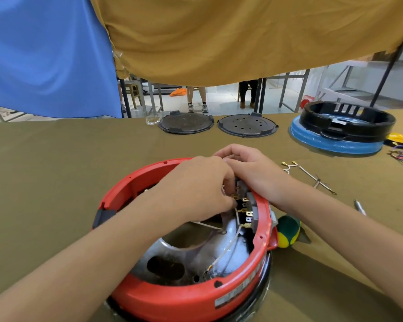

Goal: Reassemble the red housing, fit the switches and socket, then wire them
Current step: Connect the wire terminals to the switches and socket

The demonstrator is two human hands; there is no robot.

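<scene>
On the counter [56, 173] right in front sits the red housing [186, 296], hard and light. Left hand [196, 184] pinches a thin bendy wire onto small brass switch tabs [246, 206]; hold wires by the metal end. Right hand [249, 168] rests on the rim, fingers curled.

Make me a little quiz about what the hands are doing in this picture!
1. True or false: both hands are working inside the red housing.
2. What lies on the table just right of the housing? A) a screwdriver with a green and yellow handle B) a hammer C) a cup
3. How many dark round plates sit at the table's far edge?

Key: 1 true: the left hand pinches at the brass terminals and the right hand rests there. 2 A. 3 two.
</scene>
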